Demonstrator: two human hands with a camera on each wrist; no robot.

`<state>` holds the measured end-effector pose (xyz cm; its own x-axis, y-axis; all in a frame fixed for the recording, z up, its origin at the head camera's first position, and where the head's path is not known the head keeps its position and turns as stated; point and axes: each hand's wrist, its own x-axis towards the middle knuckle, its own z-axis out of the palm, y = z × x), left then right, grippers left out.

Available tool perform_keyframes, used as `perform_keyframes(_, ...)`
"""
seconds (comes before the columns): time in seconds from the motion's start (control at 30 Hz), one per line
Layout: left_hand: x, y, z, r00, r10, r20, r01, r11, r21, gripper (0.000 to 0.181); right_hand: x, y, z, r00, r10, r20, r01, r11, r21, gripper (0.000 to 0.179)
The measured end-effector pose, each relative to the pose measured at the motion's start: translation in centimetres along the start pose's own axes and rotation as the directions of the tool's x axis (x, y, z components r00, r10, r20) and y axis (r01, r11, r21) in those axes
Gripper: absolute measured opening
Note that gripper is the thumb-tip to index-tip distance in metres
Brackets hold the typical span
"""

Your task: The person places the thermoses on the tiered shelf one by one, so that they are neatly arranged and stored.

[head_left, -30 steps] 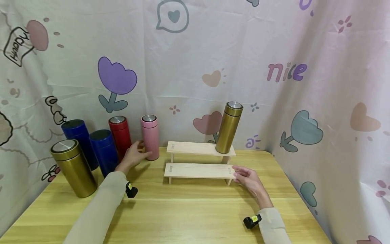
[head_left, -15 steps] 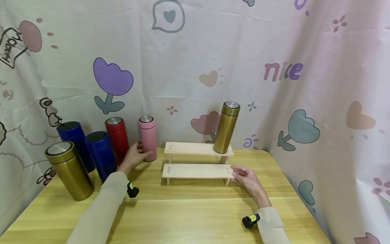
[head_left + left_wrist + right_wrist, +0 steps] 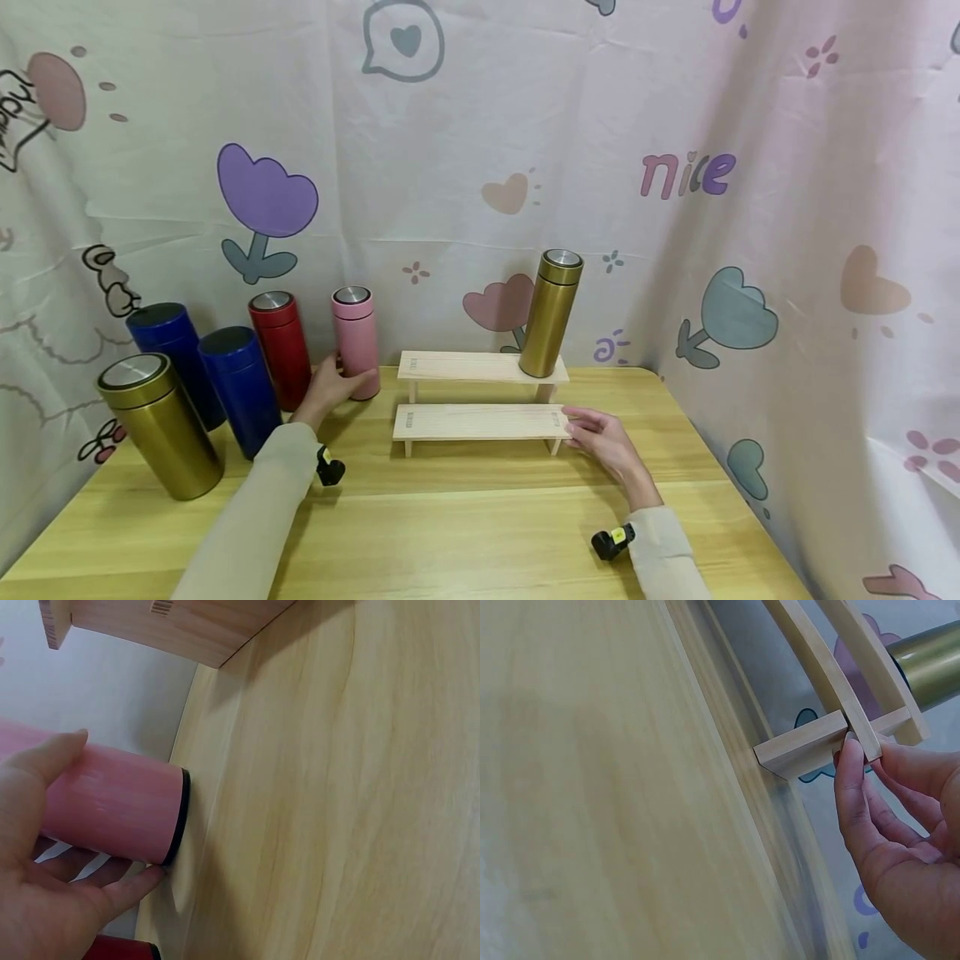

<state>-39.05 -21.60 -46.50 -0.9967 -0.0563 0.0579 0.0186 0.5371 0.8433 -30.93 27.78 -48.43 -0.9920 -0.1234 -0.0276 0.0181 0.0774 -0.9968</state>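
Note:
A pink thermos bottle [image 3: 356,337] with a steel-topped lid stands upright on the table, left of the wooden stand. My left hand [image 3: 330,390] grips its lower body; in the left wrist view the thumb lies across one side and the fingers [image 3: 112,874] go round the other. My right hand [image 3: 606,442] pinches the right end of the two-tier wooden stand's lower shelf [image 3: 480,422] between thumb and fingers, seen closely in the right wrist view. A slim gold thermos [image 3: 552,317] stands on the right end of the upper shelf [image 3: 457,367].
Left of my left hand stand a red thermos [image 3: 282,346], two blue thermoses [image 3: 240,387] and a wide gold thermos [image 3: 161,429], close together. The wooden table [image 3: 450,533] meets a printed cloth [image 3: 420,167] at the back and sides.
My left hand has moved slightly right, its thumb reaching further across the pink thermos. The head view has shifted a little. My right hand stays on the lower shelf's end.

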Motion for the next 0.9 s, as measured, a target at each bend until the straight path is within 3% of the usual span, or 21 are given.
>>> perform_keyframes(0.3, 0.1, 0.2, -0.2, 1.000, -0.017, -0.008, 0.017, 1.000, -0.002, 0.088, -0.1, -0.1, 0.1, 1.000, 0.008, 0.001, -0.008, 1.000, 0.008, 0.048)
perform_keyframes(0.6, -0.4, 0.6, -0.6, 1.000, 0.015, 0.015, -0.016, 1.000, 0.012, 0.089, 0.1, 0.0, 0.2, 1.000, 0.019, -0.015, -0.019, 1.000, 0.017, 0.046)
perform_keyframes(0.9, -1.0, 2.3, -1.6, 0.997, 0.041, 0.063, -0.038, 0.998, -0.057, 0.089, 0.1, -0.1, 0.0, 1.000, 0.017, -0.020, -0.018, 1.000, -0.012, 0.046)
